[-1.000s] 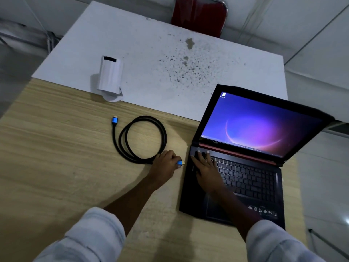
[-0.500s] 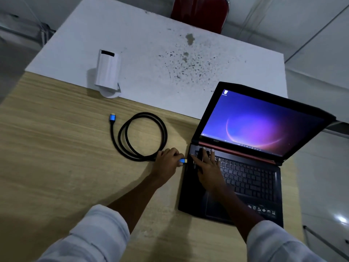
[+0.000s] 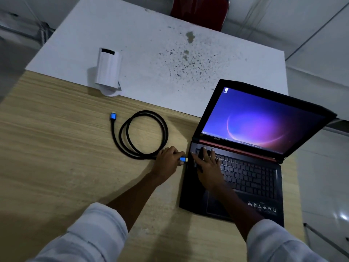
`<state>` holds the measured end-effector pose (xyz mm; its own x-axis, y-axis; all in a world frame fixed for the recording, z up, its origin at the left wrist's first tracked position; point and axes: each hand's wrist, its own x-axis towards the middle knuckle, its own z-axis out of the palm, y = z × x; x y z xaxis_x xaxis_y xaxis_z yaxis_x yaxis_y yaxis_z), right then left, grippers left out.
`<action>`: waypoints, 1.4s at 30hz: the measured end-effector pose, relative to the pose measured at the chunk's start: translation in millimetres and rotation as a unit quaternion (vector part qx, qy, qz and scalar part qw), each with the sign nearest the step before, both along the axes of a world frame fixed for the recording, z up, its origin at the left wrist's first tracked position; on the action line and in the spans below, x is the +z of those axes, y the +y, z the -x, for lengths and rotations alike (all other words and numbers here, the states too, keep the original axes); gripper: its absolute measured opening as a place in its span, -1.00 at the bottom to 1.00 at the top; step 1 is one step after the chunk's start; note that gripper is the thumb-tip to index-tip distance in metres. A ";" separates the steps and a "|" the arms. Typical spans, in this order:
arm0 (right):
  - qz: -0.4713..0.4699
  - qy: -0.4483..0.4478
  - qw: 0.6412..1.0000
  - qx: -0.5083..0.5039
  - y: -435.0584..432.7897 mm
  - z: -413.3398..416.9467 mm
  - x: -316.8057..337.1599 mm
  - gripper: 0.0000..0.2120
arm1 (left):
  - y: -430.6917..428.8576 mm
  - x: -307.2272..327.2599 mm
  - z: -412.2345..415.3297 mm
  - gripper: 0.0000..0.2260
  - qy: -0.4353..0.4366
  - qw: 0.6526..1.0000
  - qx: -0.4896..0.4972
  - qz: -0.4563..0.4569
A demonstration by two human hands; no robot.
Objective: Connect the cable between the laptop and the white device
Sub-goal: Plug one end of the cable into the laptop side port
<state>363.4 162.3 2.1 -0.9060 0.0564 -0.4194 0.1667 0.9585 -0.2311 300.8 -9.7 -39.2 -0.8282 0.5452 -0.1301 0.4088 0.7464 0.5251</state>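
Status: first connection in progress, not confirmed seated.

The left hand [image 3: 168, 161] has its grip pinched on the near blue plug [image 3: 182, 159] of the black cable [image 3: 143, 137], plug tip pointing toward 3 o'clock at the left edge of the laptop [image 3: 236, 178]. The metal tip sits just beside that edge; I cannot tell from here whether it has entered a port or only touches the casing. The port itself is hidden below the edge.

The right hand [image 3: 207, 165] lies flat on the keyboard's upper left corner, fingers spread, grip released, pressing down. Judged purpose: bracing the laptop against the push of the plug.

The rest of the cable lies in a loose double coil on the wooden worktop [image 3: 56, 157], at about 10 o'clock from the left hand. Its far blue plug [image 3: 113, 116] rests free on the worktop at the coil's 10 o'clock side, touching nothing else.

The white device [image 3: 108, 70] stands at 12 o'clock from that free plug, near it but apart, at the seam with a white board [image 3: 151, 25]. No cable is attached to it.

Left to do, by my estimate: seat the laptop end fully, uncoil some slack, carry the free plug to the white device and insert it. Roughly a third done at best.
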 end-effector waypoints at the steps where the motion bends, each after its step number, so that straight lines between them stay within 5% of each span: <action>1: 0.002 0.000 1.000 -0.002 -0.3 0.1 0.2 -0.38 | -1.0 -0.4 -0.6 -0.76 -0.005 1.000 0.003 -0.006; 8: 0.011 -0.005 1.000 -0.011 -0.4 -0.9 -2.1 -0.39 | -11.1 2.6 1.1 -0.76 -0.074 0.997 -0.012 -0.032; 21: 0.019 -0.011 1.000 -0.021 -1.9 0.0 -4.3 -0.37 | -67.6 12.6 12.0 -0.81 -0.035 0.998 0.030 0.043; 30: 0.009 -0.006 1.000 -0.009 0.0 1.8 -2.6 -0.38 | -37.8 18.2 6.5 -0.62 -0.078 0.994 -0.070 -0.038; 34: 0.012 -0.005 1.000 -0.011 1.2 2.4 -3.8 -0.37 | -29.2 19.0 2.2 -0.72 -0.096 0.992 -0.025 -0.082; 42: 0.012 -0.009 1.000 -0.014 1.4 1.2 -5.2 -0.35 | -24.1 17.6 -0.5 -0.78 -0.007 0.999 -0.040 0.025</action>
